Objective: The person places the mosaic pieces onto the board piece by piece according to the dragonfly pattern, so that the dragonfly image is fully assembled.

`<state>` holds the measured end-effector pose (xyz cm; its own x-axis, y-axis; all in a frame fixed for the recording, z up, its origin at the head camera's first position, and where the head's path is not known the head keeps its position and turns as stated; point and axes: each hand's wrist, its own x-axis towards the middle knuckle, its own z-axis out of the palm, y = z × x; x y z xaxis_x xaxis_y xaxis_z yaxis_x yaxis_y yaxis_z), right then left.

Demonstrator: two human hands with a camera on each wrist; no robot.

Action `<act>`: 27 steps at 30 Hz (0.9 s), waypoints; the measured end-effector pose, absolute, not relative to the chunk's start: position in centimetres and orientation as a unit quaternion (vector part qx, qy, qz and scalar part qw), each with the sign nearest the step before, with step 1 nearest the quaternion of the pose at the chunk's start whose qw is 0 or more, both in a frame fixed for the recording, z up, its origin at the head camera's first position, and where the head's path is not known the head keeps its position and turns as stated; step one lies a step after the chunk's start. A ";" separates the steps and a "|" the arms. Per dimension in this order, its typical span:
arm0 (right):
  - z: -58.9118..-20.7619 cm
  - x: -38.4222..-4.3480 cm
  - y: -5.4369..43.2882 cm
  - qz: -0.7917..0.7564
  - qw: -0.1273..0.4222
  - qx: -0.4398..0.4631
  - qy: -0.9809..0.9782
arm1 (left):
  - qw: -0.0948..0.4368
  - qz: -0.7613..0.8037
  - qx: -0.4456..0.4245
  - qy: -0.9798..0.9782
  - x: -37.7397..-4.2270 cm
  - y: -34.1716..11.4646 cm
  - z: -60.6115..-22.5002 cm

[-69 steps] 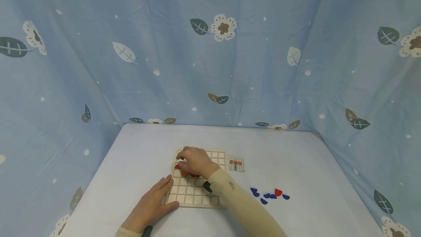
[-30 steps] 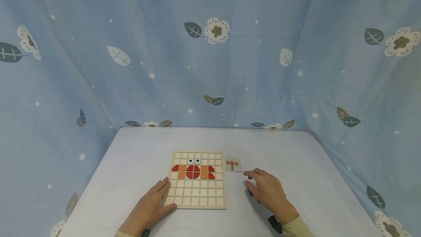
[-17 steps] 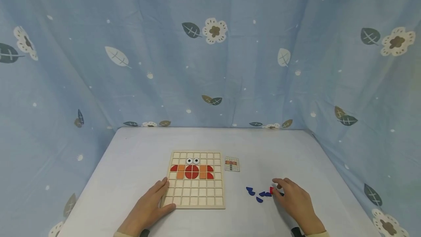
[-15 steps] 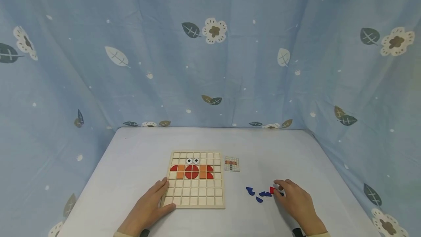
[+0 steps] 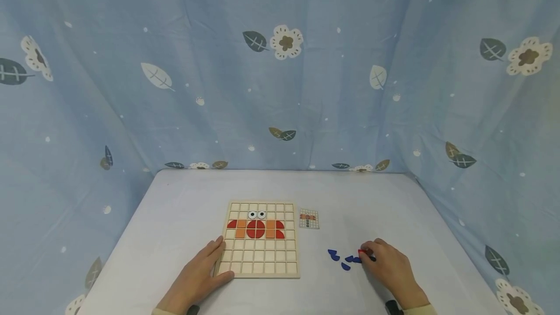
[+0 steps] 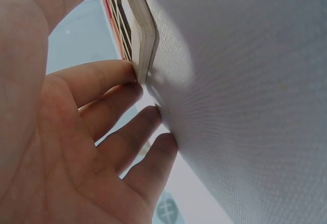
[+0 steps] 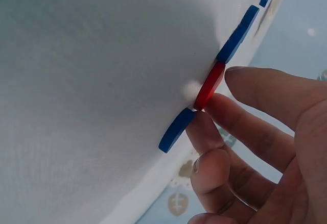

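Observation:
My left hand (image 5: 197, 271) rests at the near left corner of a wooden grid board (image 5: 260, 255), fingers along its left side and thumb at the front edge. In the left wrist view, fingertips touch the board's side (image 6: 146, 35). On the board lie red rounded pieces (image 5: 255, 229), orange squares (image 5: 240, 229) and two round eye pieces (image 5: 256, 215). To the right, my right hand (image 5: 391, 267) pinches a red quarter-circle piece (image 7: 210, 87) between thumb and finger, low at the table. Blue half-round pieces (image 7: 238, 35) lie on both sides of it.
A small pattern card (image 5: 309, 218) lies just right of the board. Several blue pieces (image 5: 345, 266) are scattered between the card and my right hand. A white-covered table (image 5: 188, 193) ends at a blue floral curtain (image 5: 210, 111) behind and at the sides.
My right hand has left the board, moved right to the loose pieces and closed its fingers on the red quarter-circle. The left hand stays at the board's corner.

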<state>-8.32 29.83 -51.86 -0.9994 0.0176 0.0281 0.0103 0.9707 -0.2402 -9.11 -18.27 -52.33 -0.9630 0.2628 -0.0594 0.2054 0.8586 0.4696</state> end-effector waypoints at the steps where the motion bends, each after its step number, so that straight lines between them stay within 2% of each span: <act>1: -51.9 -8.3 29.8 0.123 0.017 -0.007 -0.992 | 0.061 0.236 0.122 0.962 -9.1 -18.3 -52.3; 19: -52.4 -9.7 29.2 0.131 0.048 0.058 -0.988 | 0.046 0.234 0.126 0.963 -9.0 -18.4 -52.7; 27: -52.4 -9.4 29.3 0.116 0.098 0.047 -0.987 | 0.050 0.235 0.128 0.962 -9.1 -18.5 -52.6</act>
<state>-9.40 29.31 -52.38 -0.9764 -0.0695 0.2045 -0.1149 0.9688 -0.2195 -9.12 -18.49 -52.61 -0.9622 0.2698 -0.0368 0.2226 0.8572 0.4644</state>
